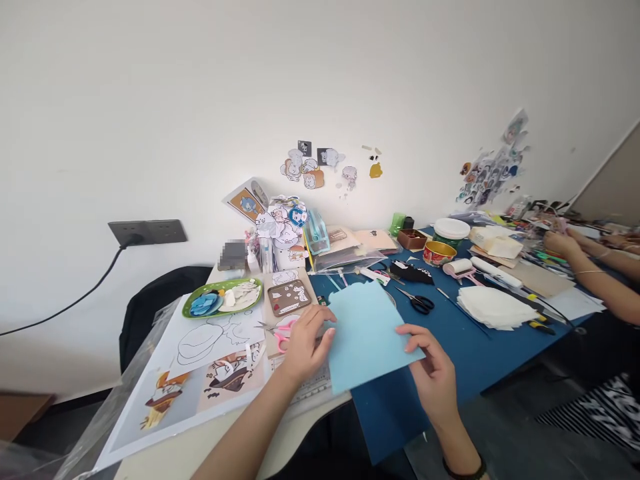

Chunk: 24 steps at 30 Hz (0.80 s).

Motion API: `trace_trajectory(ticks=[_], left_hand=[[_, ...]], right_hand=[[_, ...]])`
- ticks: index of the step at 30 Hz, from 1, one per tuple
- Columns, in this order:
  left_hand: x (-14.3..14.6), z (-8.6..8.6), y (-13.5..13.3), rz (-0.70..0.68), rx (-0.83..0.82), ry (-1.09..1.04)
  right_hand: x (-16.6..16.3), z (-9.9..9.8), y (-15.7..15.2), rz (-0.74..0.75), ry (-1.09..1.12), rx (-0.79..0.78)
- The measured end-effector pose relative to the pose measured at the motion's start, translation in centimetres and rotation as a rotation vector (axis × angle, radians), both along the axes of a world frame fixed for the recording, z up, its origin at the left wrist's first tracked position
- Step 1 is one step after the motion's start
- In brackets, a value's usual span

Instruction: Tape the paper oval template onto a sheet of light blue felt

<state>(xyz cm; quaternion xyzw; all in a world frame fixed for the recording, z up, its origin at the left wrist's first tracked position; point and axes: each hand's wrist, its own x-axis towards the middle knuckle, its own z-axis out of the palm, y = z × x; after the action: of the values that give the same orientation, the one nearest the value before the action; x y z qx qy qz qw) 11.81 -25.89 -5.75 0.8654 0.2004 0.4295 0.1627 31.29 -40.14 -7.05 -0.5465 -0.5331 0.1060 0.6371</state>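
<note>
A light blue sheet of paper or thin felt [367, 340] is held tilted above the front edge of the table, its far edge wavy and cut. My left hand [309, 340] is closed at its left edge, with thumb and fingertips against it. On the right side, my right hand [434, 377] grips the sheet, its fingertips lying over the top face. Beside my left hand lie pink-handled scissors [284, 333], blades pointing left. Black-handled scissors [417, 301] rest on the blue mat [450, 353] beyond the sheet.
A green tray [187, 308] holds blue and white cut pieces. Near it are a brown tray [273, 310], printed drawings [200, 347] and a pen holder with paper cutouts [287, 230]. White sheets [495, 308] are stacked to the right. A co-worker's arms [595, 260] reach in at far right.
</note>
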Motion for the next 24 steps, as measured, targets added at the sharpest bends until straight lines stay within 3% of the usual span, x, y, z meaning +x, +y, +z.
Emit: trace_trajectory(ticks=[3, 7, 9, 12, 15, 17, 21, 24], left_hand=[[0.1, 0.1, 0.0, 0.066, 0.023, 0.067], [0.1, 0.2, 0.0, 0.145, 0.045, 0.176], [0.3, 0.4, 0.2, 0.18, 0.046, 0.216], [2.2, 1.2, 1.3, 0.222, 0.034, 0.263], [6.1, 1.8, 3.6, 0.238, 0.021, 0.326], [9.1, 1.8, 5.9, 0.279, -0.002, 0.349], [13.4, 1.1, 10.7, 0.426, -0.077, 0.324], [14.4, 0.7, 13.3, 0.502, -0.112, 0.267]], right_hand=[[2.1, -0.8, 0.1, -0.152, -0.079, -0.086], [5.0, -2.0, -0.7, -0.222, -0.431, -0.465], [5.9, -1.2, -1.3, -0.251, -0.61, -0.556], [5.8, 2.3, -0.1, -0.227, -0.71, -0.552], [4.6, 6.2, 5.8, 0.001, -0.835, -0.513], [4.0, 7.2, 11.7, 0.074, -0.938, -0.544], [4.7, 5.1, 22.1, 0.061, -0.982, -0.582], [6.0, 2.2, 25.3, 0.041, -1.01, -0.62]])
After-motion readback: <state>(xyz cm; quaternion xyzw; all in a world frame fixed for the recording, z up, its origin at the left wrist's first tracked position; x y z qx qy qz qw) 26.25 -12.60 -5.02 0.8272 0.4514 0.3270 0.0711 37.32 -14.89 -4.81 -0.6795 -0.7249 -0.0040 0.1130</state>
